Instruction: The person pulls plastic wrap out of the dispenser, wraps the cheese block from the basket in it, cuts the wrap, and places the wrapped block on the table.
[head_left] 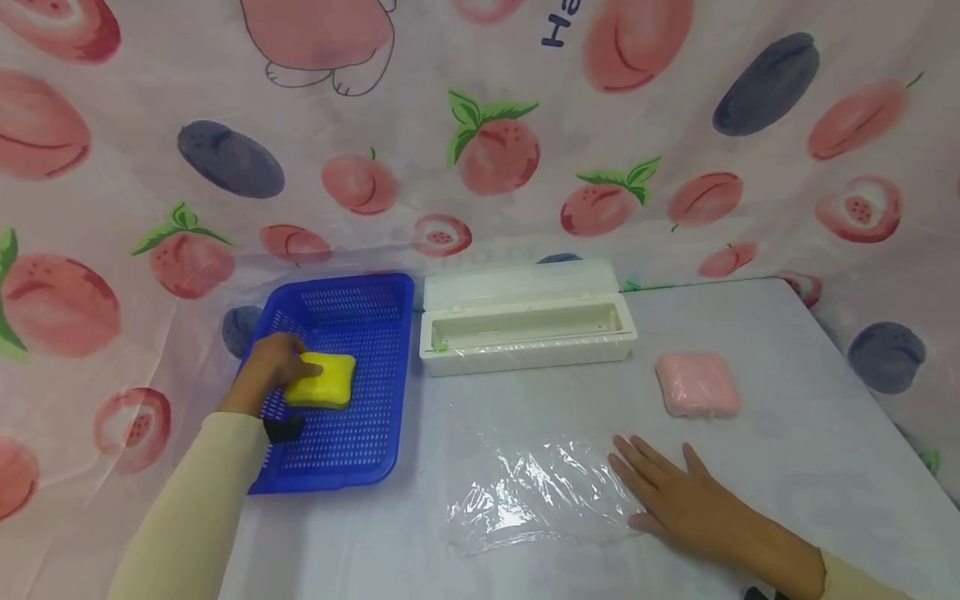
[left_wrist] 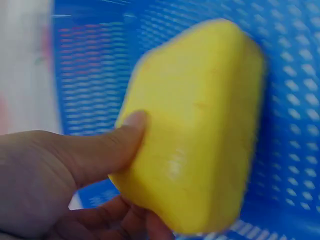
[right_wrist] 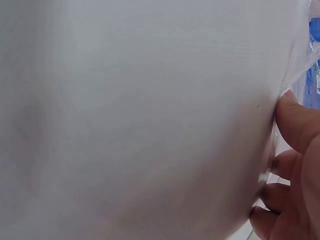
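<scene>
My left hand (head_left: 277,360) reaches into the blue plastic basket (head_left: 406,367) and grips a yellow sponge (head_left: 330,382). In the left wrist view the thumb lies on the top face of the sponge (left_wrist: 185,120), and the other fingers curl underneath its near side. A sheet of clear plastic film (head_left: 525,492) lies spread on the white table. Fingers spread, my right hand (head_left: 693,508) rests at the right edge of this film. The right wrist view has its thumb and fingertips pressed down on the pale surface.
Behind the film stands a long white film box (head_left: 525,357), its lid (head_left: 517,285) raised at the back. To the right sits a pink sponge (head_left: 697,385) wrapped in clear film. A fruit-patterned curtain (head_left: 420,108) hangs along the table's back edge.
</scene>
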